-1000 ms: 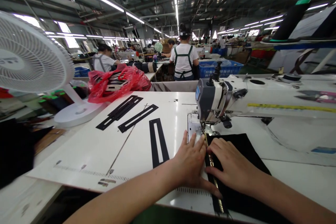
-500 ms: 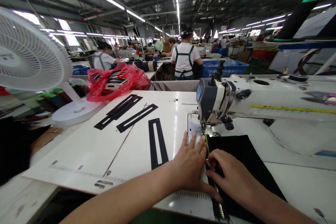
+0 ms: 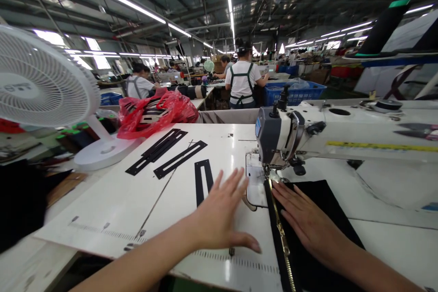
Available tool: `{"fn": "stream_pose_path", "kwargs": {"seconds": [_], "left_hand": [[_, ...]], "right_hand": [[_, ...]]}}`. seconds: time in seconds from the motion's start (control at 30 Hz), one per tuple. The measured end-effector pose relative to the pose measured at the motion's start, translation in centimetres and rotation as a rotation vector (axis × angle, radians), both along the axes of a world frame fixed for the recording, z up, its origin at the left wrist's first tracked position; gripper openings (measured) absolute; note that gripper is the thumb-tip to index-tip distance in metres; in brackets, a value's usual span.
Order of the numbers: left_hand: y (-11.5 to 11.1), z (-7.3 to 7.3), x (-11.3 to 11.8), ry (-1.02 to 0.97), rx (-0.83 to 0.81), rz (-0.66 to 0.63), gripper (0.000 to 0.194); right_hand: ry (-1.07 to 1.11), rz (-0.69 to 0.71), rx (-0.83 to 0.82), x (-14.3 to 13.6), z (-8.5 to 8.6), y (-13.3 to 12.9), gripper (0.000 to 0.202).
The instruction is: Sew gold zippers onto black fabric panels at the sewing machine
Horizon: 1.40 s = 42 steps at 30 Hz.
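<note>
My right hand (image 3: 308,223) lies flat on a black fabric piece (image 3: 318,196), fingers stretched out beside a gold-toothed zipper (image 3: 278,223). The zipper runs along the fabric's left edge, up to the needle area of a white sewing machine (image 3: 280,137). Its slider (image 3: 284,242) sits partway down, left of my right hand. My left hand (image 3: 221,214) is over the white tabletop, fingers spread and holding nothing. Just beyond it, a black frame-shaped strip (image 3: 201,182) with a long slot lies partly hidden by that hand.
More slotted black strips (image 3: 179,159) lie on the white table (image 3: 112,200). Behind them is a red plastic bag (image 3: 157,114) of similar pieces. A white fan (image 3: 44,82) stands at left. Beyond the machine are a blue basket (image 3: 294,94) and a co-worker (image 3: 241,80).
My left hand has lifted off the zipper and moved left. My right hand has let go at the slider and slid forward, flattening on the fabric near the needle.
</note>
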<state>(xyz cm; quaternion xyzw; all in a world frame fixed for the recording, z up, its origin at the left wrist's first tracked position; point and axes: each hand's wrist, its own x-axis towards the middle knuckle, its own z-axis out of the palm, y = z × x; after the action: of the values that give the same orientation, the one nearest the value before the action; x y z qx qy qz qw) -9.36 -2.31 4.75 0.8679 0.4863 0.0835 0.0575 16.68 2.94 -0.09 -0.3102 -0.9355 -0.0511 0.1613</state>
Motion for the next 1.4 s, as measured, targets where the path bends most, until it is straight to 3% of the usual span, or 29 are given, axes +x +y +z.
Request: {"fn": "stream_pose_path", "kwargs": {"seconds": [0.07, 0.17, 0.23, 0.3, 0.4, 0.47, 0.57, 0.7, 0.8, 0.9, 0.97, 1.1, 1.23, 1.4], "left_hand": [[-1.2, -0.2, -3.5, 0.078, 0.069, 0.107, 0.116], [-4.1, -1.9, -6.6, 0.184, 0.062, 0.058, 0.119], [-6.2, -3.6, -6.7, 0.23, 0.119, -0.02, 0.112], [-7.7, -5.1, -5.7, 0.243, 0.175, -0.099, 0.087], [-8.4, -5.4, -4.2, 0.185, 0.266, -0.231, 0.065], [-8.0, -4.4, -3.8, 0.111, 0.242, -0.219, 0.059], [-6.8, -2.8, -3.7, 0.048, 0.184, -0.078, 0.051], [-4.4, -2.2, -3.1, -0.067, 0.269, 0.014, 0.038], [-2.3, -1.9, -1.6, -0.164, 0.394, 0.012, 0.03], [-0.3, -1.5, 1.1, -0.228, 0.476, -0.083, 0.029], [0.9, -1.7, 3.1, -0.223, 0.489, -0.14, 0.029], [2.5, -3.3, 5.8, -0.094, 0.406, -0.137, 0.023], [2.6, -4.5, 6.2, -0.051, 0.407, -0.118, 0.023], [2.3, -4.6, 5.9, -0.08, 0.431, -0.112, 0.027]], "right_hand": [[-0.017, -0.022, 0.0, 0.3, -0.7, 0.2, 0.047], [0.028, -0.032, 0.048, 0.6, -1.0, -0.3, 0.047], [0.043, -0.019, 0.081, 0.7, -0.9, -0.5, 0.043], [0.036, -0.003, 0.097, 0.5, -0.7, -0.4, 0.041], [0.024, -0.004, 0.088, 0.1, -0.2, -0.3, 0.04], [0.032, -0.009, 0.072, 0.0, 0.0, -0.4, 0.04], [0.082, -0.048, 0.082, -0.1, -0.1, -0.6, 0.038], [0.113, -0.068, 0.139, 0.2, -0.9, -0.6, 0.042], [0.083, -0.037, 0.132, 0.3, -1.1, -0.6, 0.041], [0.089, -0.028, 0.113, 0.0, -0.9, -0.7, 0.041], [0.087, -0.013, 0.093, -0.2, -0.6, -0.8, 0.041], [0.084, 0.013, 0.053, -0.4, -0.4, -0.9, 0.045], [0.132, 0.012, 0.026, -0.2, -0.7, -0.8, 0.051], [0.128, -0.014, 0.086, -0.4, -0.8, -1.4, 0.055]]}}
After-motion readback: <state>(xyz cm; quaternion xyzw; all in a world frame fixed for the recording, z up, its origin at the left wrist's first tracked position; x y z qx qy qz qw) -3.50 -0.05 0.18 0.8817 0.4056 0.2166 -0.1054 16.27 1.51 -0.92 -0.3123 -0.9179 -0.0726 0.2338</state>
